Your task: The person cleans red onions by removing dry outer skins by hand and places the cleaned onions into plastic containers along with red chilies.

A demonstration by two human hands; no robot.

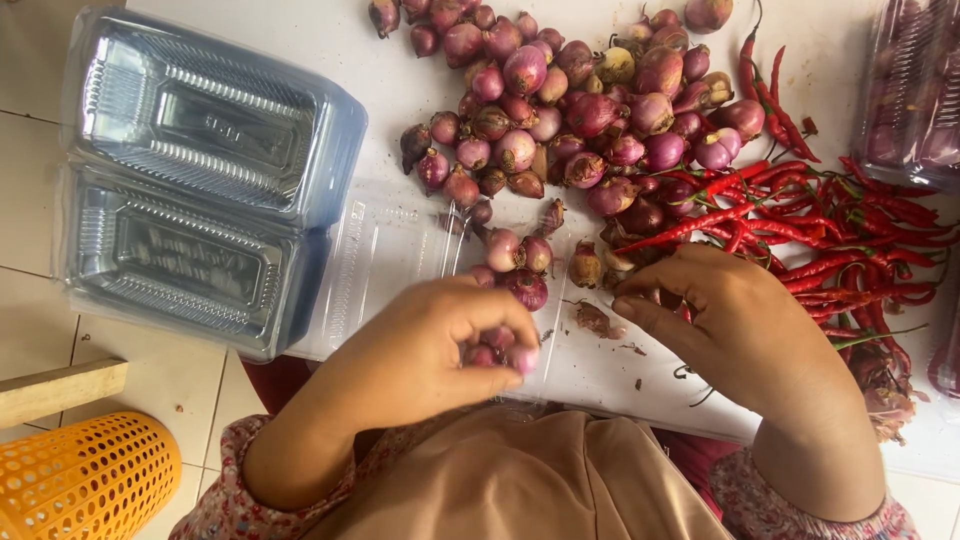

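left hand (425, 350): curled around small purple-red shallots (497, 346) | right hand (715, 310): fingertips pinched on shallot pile (570, 110) edge, red chillies (830, 225) just beyond | clear plastic clamshell trays (200, 180) left of left hand, on white counter (600, 365)

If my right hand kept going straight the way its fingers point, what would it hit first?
The right hand points leftward toward the loose shallot peel and the brownish shallot just ahead of its fingers. That shallot looks like first contact, though depth is hard to judge.
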